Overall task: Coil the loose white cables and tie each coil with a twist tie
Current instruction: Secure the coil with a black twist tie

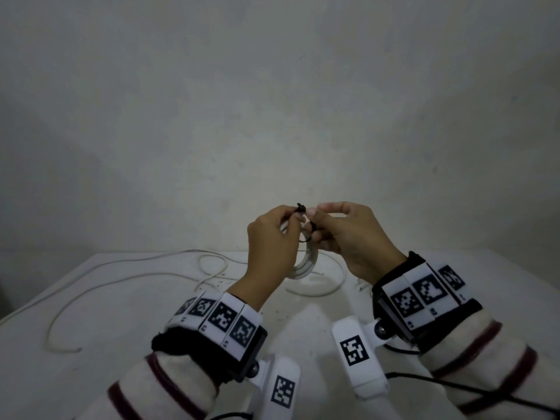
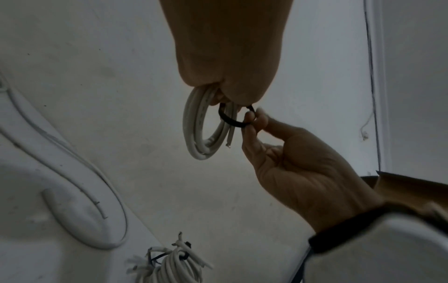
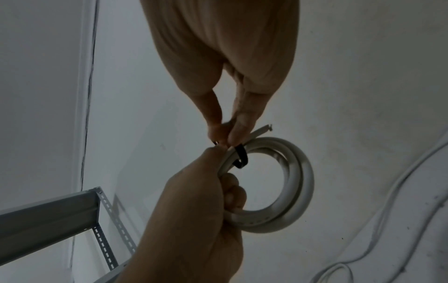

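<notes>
We hold the coil (image 1: 304,265) raised above the worktop (image 1: 127,301), a black tie (image 3: 241,156) looped round its strands. Our left hand (image 1: 271,247) grips the coil and one tie end; our right hand (image 1: 353,237) pinches the other end. Loose cable (image 1: 100,286) lies on the worktop; a tied bundle (image 2: 169,266) sits nearby.

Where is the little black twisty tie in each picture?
Head view: the black twist tie sits near the middle, pinched between the left hand and the right hand.
Left wrist view: it loops just right of centre, below the left hand, around the white coil.
Right wrist view: it hangs at the centre over the coil's top left edge.
Shared landmark: the white coil, held up off the table in all three.
</notes>
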